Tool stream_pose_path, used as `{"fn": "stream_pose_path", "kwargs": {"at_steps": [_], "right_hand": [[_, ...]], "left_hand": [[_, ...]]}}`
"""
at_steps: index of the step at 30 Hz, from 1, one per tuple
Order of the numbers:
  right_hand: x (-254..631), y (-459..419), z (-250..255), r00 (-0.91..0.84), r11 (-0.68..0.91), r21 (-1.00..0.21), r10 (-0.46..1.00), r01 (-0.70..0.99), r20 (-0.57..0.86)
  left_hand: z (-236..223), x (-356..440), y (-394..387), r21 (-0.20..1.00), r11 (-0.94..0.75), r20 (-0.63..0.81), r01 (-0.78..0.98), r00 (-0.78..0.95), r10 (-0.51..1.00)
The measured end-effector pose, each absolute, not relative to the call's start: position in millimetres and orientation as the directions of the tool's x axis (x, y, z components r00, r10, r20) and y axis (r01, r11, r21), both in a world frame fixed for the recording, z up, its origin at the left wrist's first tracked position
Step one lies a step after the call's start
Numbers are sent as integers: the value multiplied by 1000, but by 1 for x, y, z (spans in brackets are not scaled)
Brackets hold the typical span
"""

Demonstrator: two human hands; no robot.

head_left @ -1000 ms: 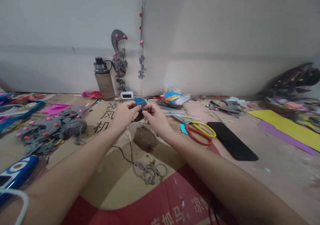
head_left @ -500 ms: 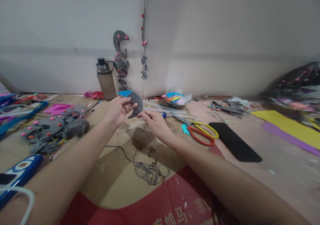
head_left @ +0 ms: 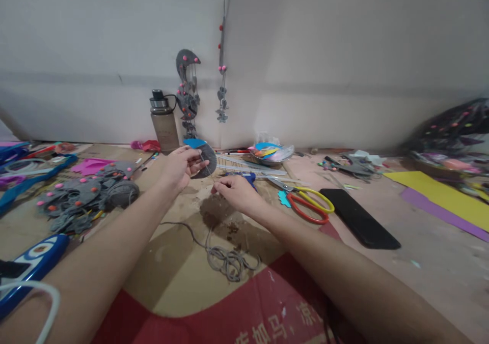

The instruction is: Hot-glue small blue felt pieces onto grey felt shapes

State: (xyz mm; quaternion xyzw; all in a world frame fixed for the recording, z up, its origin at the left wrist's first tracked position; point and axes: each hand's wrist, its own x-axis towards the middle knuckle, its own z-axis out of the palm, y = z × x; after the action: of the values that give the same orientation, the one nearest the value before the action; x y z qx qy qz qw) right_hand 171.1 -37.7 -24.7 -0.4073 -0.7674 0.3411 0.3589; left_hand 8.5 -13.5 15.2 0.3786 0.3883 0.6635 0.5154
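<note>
My left hand (head_left: 180, 168) grips a grey felt crescent (head_left: 209, 156) above the cardboard, with a blue piece (head_left: 194, 143) showing along its upper edge. A thin strand (head_left: 209, 170) runs across the felt toward my right hand (head_left: 237, 190). The thumb and fingers of that hand are pinched on the strand, lower and to the right of the felt. Below both hands, a loose heap of grey yarn (head_left: 231, 265) lies on the cardboard (head_left: 168, 273).
Scissors (head_left: 309, 204) and a black phone (head_left: 357, 217) lie to the right. Grey felt pieces with pompoms (head_left: 86, 191) and a yarn ball (head_left: 121, 194) are on the left. A bottle (head_left: 164, 125) stands near the wall, beside a hanging felt moon (head_left: 185, 59).
My right hand has moved down, away from the felt crescent, drawing the strand out between them. My left hand keeps its hold, and the felt has turned slightly.
</note>
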Motion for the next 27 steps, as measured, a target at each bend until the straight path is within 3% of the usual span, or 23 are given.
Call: {"fn": "stream_pose_path", "kwargs": {"at_steps": [2,5,9,16,27], "right_hand": [[175,-36,-21,-427,445,-778,868,443,253],[180,-34,-11,-250,485,-737,875,471,415],[184,-33,-3,-20,546,-779,822,308,569],[185,-27,-7,-30,532,-822,842,204,538],[187,-21,-9,-31,479,-867,877,138,480]], "left_hand": [[15,13,-17,919,-149,97,-364,-156,983],[16,21,-22,937,-123,95,-326,-102,990],[14,31,-28,957,-127,126,-261,-23,992],[8,45,-36,978,-137,156,-156,117,981],[12,49,-41,966,-171,194,-196,105,975]]}}
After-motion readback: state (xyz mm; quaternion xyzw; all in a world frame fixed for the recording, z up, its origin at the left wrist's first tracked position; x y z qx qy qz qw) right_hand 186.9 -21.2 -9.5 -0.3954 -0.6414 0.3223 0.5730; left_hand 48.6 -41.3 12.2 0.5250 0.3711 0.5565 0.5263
